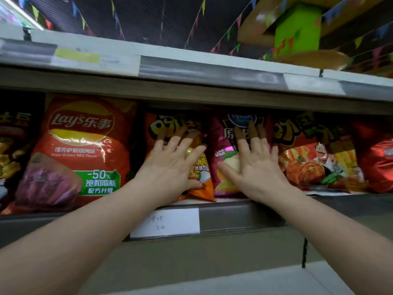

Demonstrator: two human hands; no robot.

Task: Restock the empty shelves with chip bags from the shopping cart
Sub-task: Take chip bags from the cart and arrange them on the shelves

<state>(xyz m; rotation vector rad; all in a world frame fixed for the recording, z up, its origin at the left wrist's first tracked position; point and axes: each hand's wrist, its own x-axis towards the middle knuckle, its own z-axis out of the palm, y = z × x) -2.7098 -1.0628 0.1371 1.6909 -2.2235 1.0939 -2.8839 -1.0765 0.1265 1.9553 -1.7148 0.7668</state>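
We find both hands flat, fingers straight and spread, gripping nothing: the left hand [170,167] presses the orange chip bag [200,173] and the right hand [253,165] presses the magenta chip bag [221,145], apparently to seat them upright and side by side on the shelf [234,216]. We count seven bags along the row, the two outermost cut off, among them one red Lay's bag [80,150]; the cart is out of view.
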